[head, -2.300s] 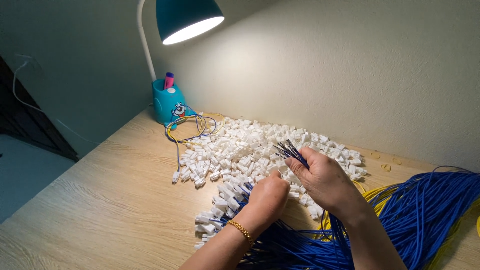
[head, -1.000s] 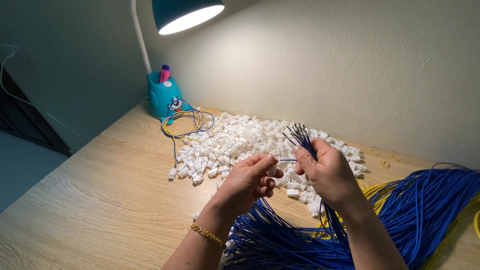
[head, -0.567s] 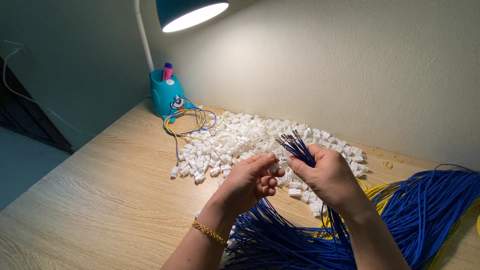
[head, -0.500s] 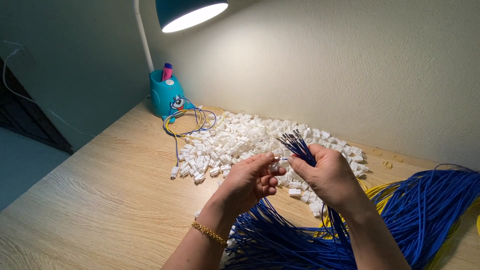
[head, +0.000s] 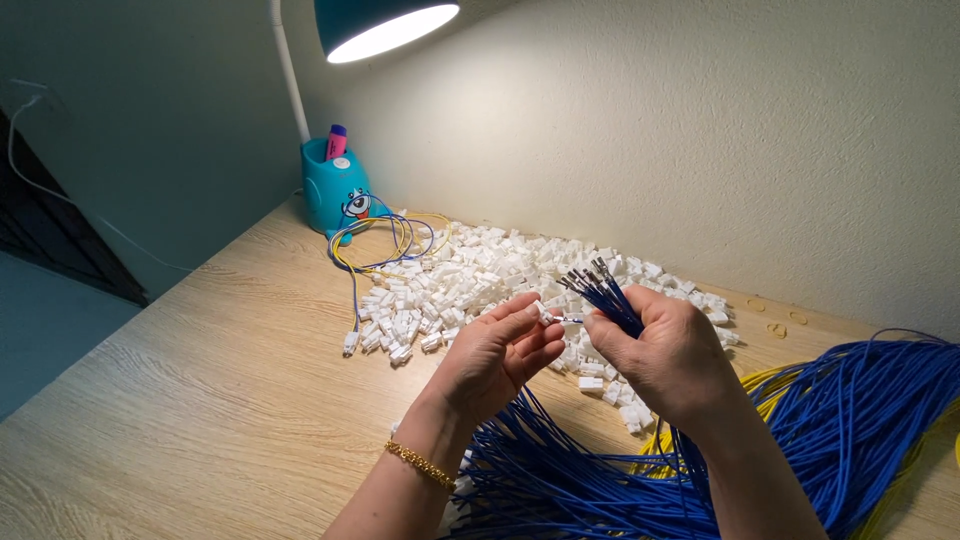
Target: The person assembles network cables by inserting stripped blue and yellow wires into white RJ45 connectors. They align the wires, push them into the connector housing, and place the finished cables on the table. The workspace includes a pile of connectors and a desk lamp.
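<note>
My left hand [head: 498,350] pinches a small white plastic connector [head: 546,314] between thumb and fingers above the desk. My right hand [head: 668,350] grips a bundle of blue wires [head: 604,291], their metal-tipped ends fanning upward. One wire tip from that hand meets the connector. The blue wires trail down under both wrists into a large loose mass [head: 850,420] at the lower right. A heap of white connectors [head: 470,275] lies on the wooden desk [head: 200,400] just beyond my hands.
A teal desk lamp base [head: 335,195] holding a pink marker stands at the back left, its shade [head: 385,20] lit overhead. Finished blue and yellow wired connectors [head: 385,245] loop beside it. Yellow wires [head: 765,385] lie under the blue mass. A wall runs behind.
My left hand lifted a white connector from the heap and brought it up to my right hand. A wire tip now touches the connector. The bundle stayed in my right hand.
</note>
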